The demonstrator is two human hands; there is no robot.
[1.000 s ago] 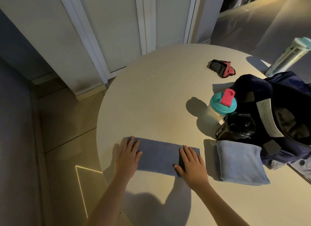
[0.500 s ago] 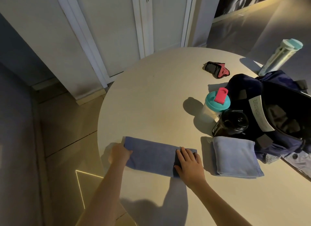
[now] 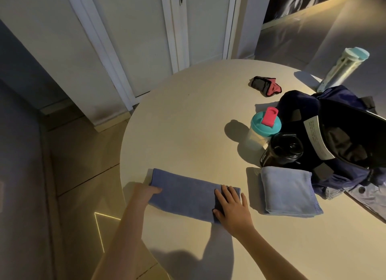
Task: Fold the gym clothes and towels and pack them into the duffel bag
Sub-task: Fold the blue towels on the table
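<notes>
The blue towel (image 3: 188,194) lies as a long strip by the near left edge of the table (image 3: 188,123). The left hand (image 3: 144,193) pinches its left end, thumb on top. The right hand (image 3: 231,204) lies flat on the right end, fingers spread. For a clean fold, I judge the right hand should pin its end while the left carries its end across, so the corners meet squarely, and then smooth the crease. A paler folded towel (image 3: 290,192) sits just to the right, beside the open duffel bag (image 3: 298,104) at the table's right edge. A white label (image 3: 315,137) inside the bag bears print too small to read, and no brand shows.
</notes>
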